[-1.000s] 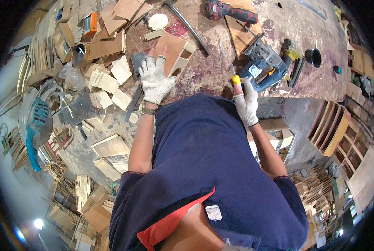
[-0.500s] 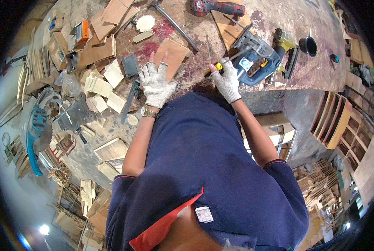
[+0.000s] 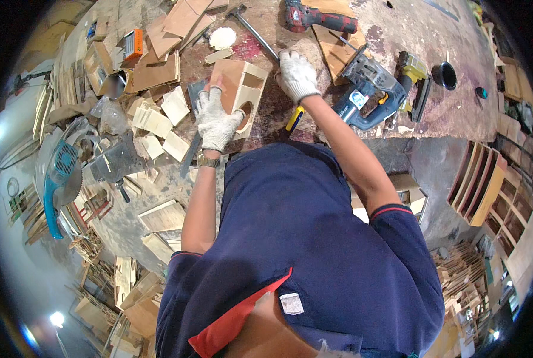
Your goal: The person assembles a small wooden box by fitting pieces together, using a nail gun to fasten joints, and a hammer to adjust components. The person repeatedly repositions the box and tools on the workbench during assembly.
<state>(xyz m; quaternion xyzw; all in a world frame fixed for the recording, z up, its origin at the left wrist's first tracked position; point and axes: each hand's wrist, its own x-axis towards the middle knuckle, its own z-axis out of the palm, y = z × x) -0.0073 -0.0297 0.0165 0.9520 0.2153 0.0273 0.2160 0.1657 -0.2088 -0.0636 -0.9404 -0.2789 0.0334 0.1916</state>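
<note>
My left hand (image 3: 214, 122), in a white knit glove with bare fingertips, grips a small wooden box (image 3: 251, 89). Its fingers lie over the brown face and the thumb is by the round hole in the pale side. A slot-like opening shows at the box's far end. My right hand (image 3: 298, 74), gloved alike, is closed around the handle end of a hammer (image 3: 255, 34), whose head lies farther away on the bench. Below my right wrist a yellow and black tool handle (image 3: 294, 119) rests near the bench edge; its kind cannot be made out.
Right of my right hand lie a blue jigsaw (image 3: 371, 89), a yellow nail gun (image 3: 412, 80) and a black cup (image 3: 443, 76). A red and black cordless drill (image 3: 320, 18) lies at the back. Wood offcuts (image 3: 153, 119) crowd the left, near a teal circular saw (image 3: 60, 167).
My right hand has let go of the yellow and black tool and moved forward to the hammer handle. The box has been tipped by my left hand, so its holed side shows.
</note>
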